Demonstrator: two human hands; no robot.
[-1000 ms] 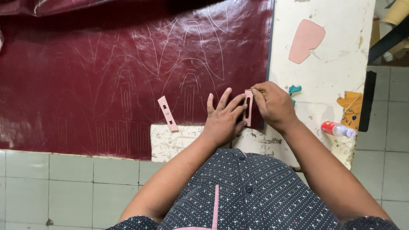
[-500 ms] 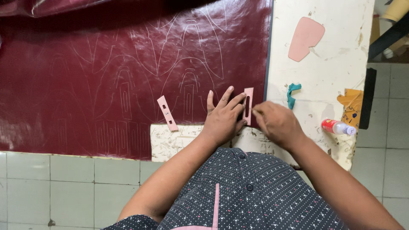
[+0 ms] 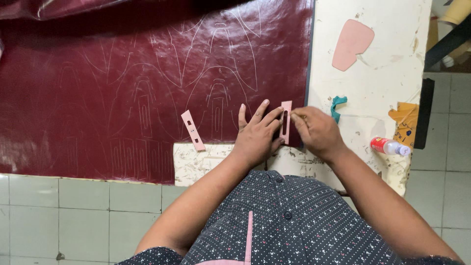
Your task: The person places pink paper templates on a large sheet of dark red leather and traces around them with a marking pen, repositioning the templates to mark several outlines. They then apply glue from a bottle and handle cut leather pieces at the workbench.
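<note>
Left hand (image 3: 257, 137) fingers, spread apart, press the slotted pink template (image 3: 286, 121) flat on the maroon leather sheet (image 3: 147, 73). Right hand (image 3: 316, 130) fingers are bunched together at its edge; any tool is hidden. Judged step: tracing. Next move requires a steady template.

Spread over the left and middle of the bench (image 3: 392, 59): a large leather sheet (image 3: 98, 88), reaching the bench's near edge. On the sheet near its right edge: a slotted template (image 3: 286, 122), pinned flat under the fingers (image 3: 267, 118) of the left hand (image 3: 257, 137). Touching the template's right side: the right hand (image 3: 316, 131). Left of the left hand, straddling the sheet's cut-out near edge: a second strip template (image 3: 193, 130), tilted. Right of the sheet, on bare bench: a larger flat pattern piece (image 3: 352, 44) far back, a small scrap (image 3: 336, 107) just beyond the right hand, a small bottle (image 3: 390, 146) lying on its side near the right edge.
</note>
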